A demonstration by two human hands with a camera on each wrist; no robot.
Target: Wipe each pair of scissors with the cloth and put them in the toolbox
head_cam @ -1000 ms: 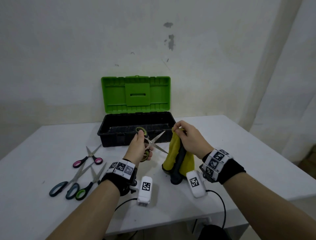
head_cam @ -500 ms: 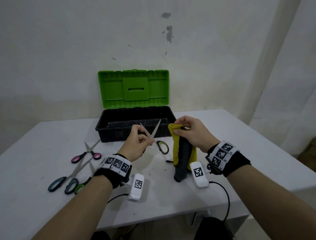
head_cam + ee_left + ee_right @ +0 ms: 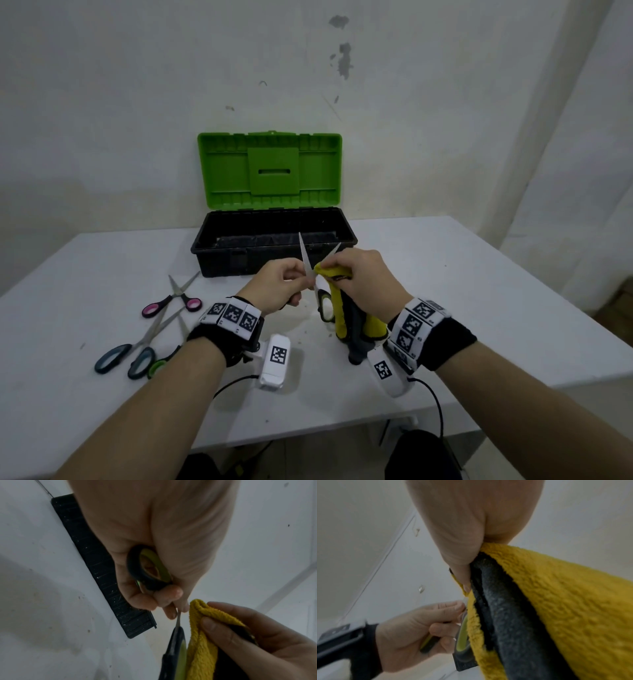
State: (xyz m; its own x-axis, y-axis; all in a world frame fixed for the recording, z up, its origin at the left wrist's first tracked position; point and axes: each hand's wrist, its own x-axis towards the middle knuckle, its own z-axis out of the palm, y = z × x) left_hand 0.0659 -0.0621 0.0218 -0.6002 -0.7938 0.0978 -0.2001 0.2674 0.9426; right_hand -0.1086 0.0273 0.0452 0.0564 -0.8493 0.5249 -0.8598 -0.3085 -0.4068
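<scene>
3 scissors (image 3: 150, 329) lie left of the hands (on the table (image 3: 479, 291)), toolbox (image 3: 274, 240) behind.

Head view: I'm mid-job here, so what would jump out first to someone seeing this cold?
Centre stage, the left hand holds green-handled scissors with blades splayed upward, while the right hand pinches a yellow and grey cloth against one blade. Just behind them, the black toolbox stands on the table, its bright green lid propped open against the wall. To the left, three more pairs of scissors lie on the white table.
</scene>
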